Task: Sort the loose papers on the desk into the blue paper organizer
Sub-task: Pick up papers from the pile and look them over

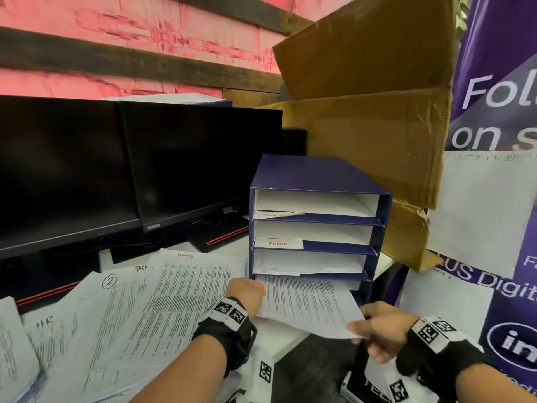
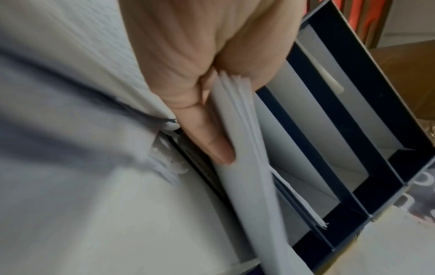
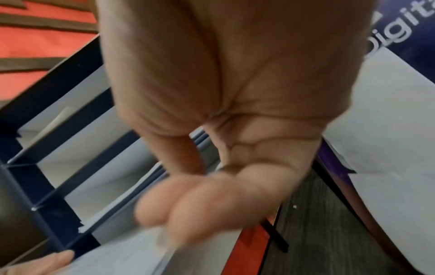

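Observation:
The blue paper organizer [image 1: 319,175] stands on the desk with four open shelves facing me. A stack of printed papers [image 1: 308,303] has its far edge at the bottom shelf. My left hand [image 1: 245,290] grips the stack's left edge; the left wrist view shows the thumb and fingers of this left hand [image 2: 200,111] pinching the sheets [image 2: 240,148] beside the organizer [image 2: 348,130]. My right hand [image 1: 372,330] pinches the near right corner, thumb on top. The right wrist view is blurred: the right hand [image 3: 212,195] curls at the paper's edge [image 3: 122,256].
Loose printed sheets [image 1: 145,301] lie fanned over the desk on the left, some marked HR and TASK. Two dark monitors [image 1: 130,170] stand behind them. A torn cardboard box [image 1: 372,112] leans behind the organizer. A purple banner [image 1: 499,82] is on the right.

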`<state>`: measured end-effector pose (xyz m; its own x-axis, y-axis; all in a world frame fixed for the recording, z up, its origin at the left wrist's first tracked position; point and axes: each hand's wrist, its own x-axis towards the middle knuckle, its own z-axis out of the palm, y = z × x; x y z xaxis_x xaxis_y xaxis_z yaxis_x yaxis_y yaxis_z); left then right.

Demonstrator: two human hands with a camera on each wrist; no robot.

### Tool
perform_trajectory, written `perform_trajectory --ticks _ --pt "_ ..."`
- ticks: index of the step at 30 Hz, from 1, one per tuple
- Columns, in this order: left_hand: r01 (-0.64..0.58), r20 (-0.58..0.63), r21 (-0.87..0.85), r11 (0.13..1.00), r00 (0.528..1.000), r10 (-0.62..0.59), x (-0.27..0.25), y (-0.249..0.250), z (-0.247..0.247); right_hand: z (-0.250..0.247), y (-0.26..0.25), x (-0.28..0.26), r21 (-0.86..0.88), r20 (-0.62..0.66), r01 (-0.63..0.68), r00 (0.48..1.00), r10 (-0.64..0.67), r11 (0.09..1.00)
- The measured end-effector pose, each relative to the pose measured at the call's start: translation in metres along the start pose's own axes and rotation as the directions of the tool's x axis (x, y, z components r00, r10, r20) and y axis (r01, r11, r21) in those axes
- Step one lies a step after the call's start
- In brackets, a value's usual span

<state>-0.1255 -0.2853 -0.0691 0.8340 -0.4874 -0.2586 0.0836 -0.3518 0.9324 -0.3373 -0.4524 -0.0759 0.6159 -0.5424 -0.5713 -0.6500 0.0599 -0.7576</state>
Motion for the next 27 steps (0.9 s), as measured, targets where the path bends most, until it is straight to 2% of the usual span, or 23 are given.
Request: perform_trajectory --ticks 3,7,10,12,14,18,20,23,25,27 --pt "0.040 0.086 -0.117 0.992 0.996 -0.030 -0.006 0.005 0.003 0.004 -0.001 0.009 0.118 -0.077 0.076 0.995 -0.068 0.990" --pt "0.021 0.104 -0.029 0.999 0.994 -0.018 -0.010 0.003 -0.008 0.019 -0.018 0.023 0.367 -0.265 0.209 0.958 -0.113 0.906" --pt "-0.017 0.087 0.077 0.997 0.996 0.010 -0.009 0.000 -0.028 0.031 -0.031 0.029 0.496 -0.348 0.283 0.931 -0.110 0.821" --pt "-0.029 0.105 0.125 0.992 0.994 0.016 -0.007 -0.002 -0.038 0.039 -0.036 0.032 0.424 -0.357 0.298 0.923 -0.144 0.855" --pt "-0.040 0.116 0.129 0.991 0.993 0.025 -0.008 -0.004 -0.045 0.047 -0.039 0.036 0.263 -0.362 0.278 0.916 -0.172 0.924" --pt "-0.098 0.112 0.179 0.979 0.991 0.078 -0.012 -0.007 -0.055 0.049 -0.039 0.043 0.140 -0.365 0.196 0.921 -0.133 0.971" --pt "-0.136 0.092 0.240 0.961 0.989 0.117 -0.012 -0.008 -0.062 0.046 -0.037 0.045 0.185 -0.331 0.156 0.940 -0.088 0.970" --pt "-0.166 0.061 0.421 0.892 0.986 0.155 -0.009 -0.007 -0.075 0.051 -0.038 0.047 0.316 -0.311 0.198 0.946 -0.096 0.928" --pt "-0.141 0.077 0.520 0.843 0.990 0.118 -0.008 -0.004 -0.085 0.058 -0.042 0.043 0.378 -0.290 0.246 0.947 -0.138 0.892" --pt "-0.102 0.085 0.572 0.814 0.994 0.065 -0.007 -0.004 -0.095 0.063 -0.046 0.037 0.405 -0.247 0.226 0.960 -0.131 0.886"
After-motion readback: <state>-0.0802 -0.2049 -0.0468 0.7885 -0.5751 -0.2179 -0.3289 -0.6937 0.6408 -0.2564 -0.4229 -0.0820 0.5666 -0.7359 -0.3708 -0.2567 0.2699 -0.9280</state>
